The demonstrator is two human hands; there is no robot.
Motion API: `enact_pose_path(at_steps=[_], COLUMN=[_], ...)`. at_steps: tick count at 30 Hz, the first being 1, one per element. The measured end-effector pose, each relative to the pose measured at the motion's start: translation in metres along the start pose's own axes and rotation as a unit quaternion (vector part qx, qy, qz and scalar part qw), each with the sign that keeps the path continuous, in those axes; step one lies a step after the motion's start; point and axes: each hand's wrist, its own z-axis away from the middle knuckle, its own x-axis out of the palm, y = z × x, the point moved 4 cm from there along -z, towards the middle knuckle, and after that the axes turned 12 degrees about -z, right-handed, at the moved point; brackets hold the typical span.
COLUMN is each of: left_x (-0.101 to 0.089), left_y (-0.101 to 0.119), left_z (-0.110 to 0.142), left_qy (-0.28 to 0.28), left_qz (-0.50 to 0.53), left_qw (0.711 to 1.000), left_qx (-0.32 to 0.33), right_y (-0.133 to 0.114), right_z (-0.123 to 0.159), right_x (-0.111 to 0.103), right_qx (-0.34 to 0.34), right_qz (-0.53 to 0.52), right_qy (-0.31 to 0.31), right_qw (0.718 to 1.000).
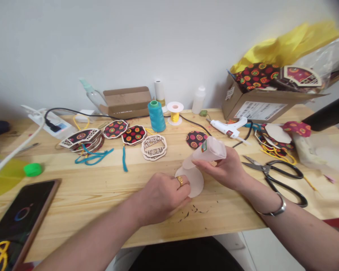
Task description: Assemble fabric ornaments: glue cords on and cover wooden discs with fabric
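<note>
My left hand [165, 195], with a gold ring, has its fingers curled on the near left edge of a pale scalloped disc [196, 180], pinning or pinching it. My right hand [227, 169] is wrapped round a translucent glue bottle [210, 150], tilted with its narrow end down at the disc's far edge. The nozzle tip cannot be made out. Just beyond lies a dark patterned fabric piece [196, 139]. To its left is a wooden lattice frame [154, 147], stacked on a similar outline.
Black-handled scissors [267, 171] lie open at right, below a white glue gun [228, 128]. Behind stand a teal thread cone [156, 116], a yellow thread spool [174, 114] and a cardboard box [251, 101] of fabric pieces. A phone [22, 218] lies front left; dark scraps are near the table edge.
</note>
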Motion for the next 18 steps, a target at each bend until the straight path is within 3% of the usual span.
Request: enact_pose_path(at_steps=[5, 12, 18], left_x=[0.002, 0.001, 0.001], left_y=[-0.001, -0.001, -0.005], left_z=[0.000, 0.001, 0.000], left_qy=[-0.014, -0.005, -0.005], left_qz=[0.016, 0.005, 0.004], left_qw=[1.000, 1.000, 1.000], left_qx=[-0.005, -0.015, -0.028], right_y=[-0.001, 0.001, 0.002], right_z=[0.000, -0.001, -0.002], right_x=[0.002, -0.012, -0.014], right_qx=[-0.006, 0.023, 0.026], right_qz=[0.003, 0.001, 0.010], right_qy=[-0.018, 0.044, 0.021], right_qw=[1.000, 0.999, 0.999])
